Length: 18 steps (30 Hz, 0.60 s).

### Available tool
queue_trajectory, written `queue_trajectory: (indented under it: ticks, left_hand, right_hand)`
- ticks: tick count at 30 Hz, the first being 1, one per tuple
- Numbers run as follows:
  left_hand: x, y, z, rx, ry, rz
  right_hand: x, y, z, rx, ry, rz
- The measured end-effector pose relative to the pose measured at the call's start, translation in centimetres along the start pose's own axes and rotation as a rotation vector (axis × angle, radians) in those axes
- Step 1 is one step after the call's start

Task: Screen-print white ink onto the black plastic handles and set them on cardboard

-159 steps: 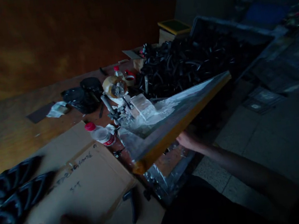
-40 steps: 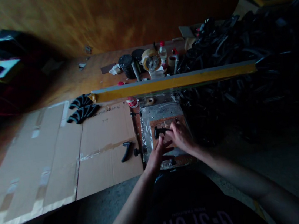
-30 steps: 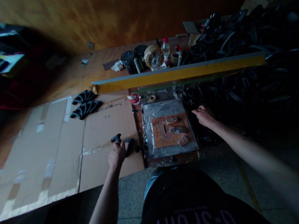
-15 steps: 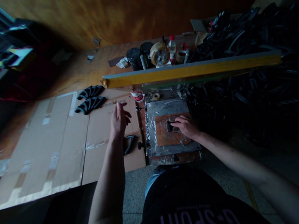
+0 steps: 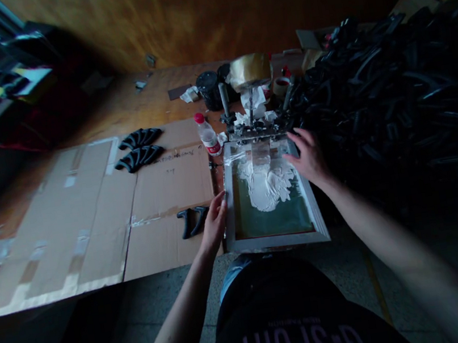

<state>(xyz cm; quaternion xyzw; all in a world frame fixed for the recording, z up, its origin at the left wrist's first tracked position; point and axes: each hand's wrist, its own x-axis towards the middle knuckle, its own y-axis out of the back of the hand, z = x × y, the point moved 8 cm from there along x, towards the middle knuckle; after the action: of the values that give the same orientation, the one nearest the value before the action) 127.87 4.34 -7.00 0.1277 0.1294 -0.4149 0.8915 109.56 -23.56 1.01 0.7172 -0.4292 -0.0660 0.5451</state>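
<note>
A framed screen [image 5: 280,238] lies flat in front of me, with white paste [image 5: 269,191] spread over its upper middle. At its left edge is my left hand [image 5: 215,219], fingers close together against the frame; whether they grip it is unclear. My right hand [image 5: 311,159] is at the upper right of the frame, thumb and fingers spread, with nothing held between them. A clear squeegee-like block [image 5: 261,154] stands in the paste, left of that hand. Two black curved parts [image 5: 193,221] lie on the cardboard left of my left hand.
Cardboard sheets [image 5: 101,213] cover the left bench, bearing rows of black curved parts [image 5: 139,157]. A red-capped bottle [image 5: 209,135] stands behind the frame's left corner. Black tubs [image 5: 209,89] and a tape roll [image 5: 249,71] are behind. A large heap of black parts [image 5: 383,108] fills the right.
The raised frame has come down flat over the base plate. My left hand has moved right and down to its edge; my right hand has moved up and right, off the small black piece.
</note>
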Motion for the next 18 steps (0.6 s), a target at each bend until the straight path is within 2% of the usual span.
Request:
queue_trajectory:
  ticks: [3,6,8,11,13,15,18]
  left_hand:
    - [1.4,-0.3,-3.4,0.092,-0.007,0.033]
    - [2.2,-0.4,-4.5,0.178,-0.029,0.04]
    - [2.3,-0.5,-4.7,0.186,-0.028,0.023]
    - [2.3,-0.5,-4.9,0.163,-0.014,0.022]
    - [2.3,-0.5,-4.9,0.153,-0.011,0.036]
    - [2.3,-0.5,-4.8,0.143,-0.004,0.045]
    - [2.1,-0.6,-4.6,0.101,0.009,0.037]
  right_hand:
    - [1.5,-3.1,-6.0,-0.022,0.163,-0.161]
    - [-0.2,-6.0,-8.7,-0.057,0.218,-0.37]
    - [-2.8,-6.4,-9.2,-0.048,0.321,-0.444]
    - [-6.9,-5.0,-9.6,0.039,0.567,-0.513]
    - [-8.2,-4.2,-9.6,0.091,0.668,-0.58]
    - [-7.9,-4.1,-9.5,0.102,0.659,-0.594]
    - [-6.9,-4.3,-9.1,0.081,0.549,-0.451]
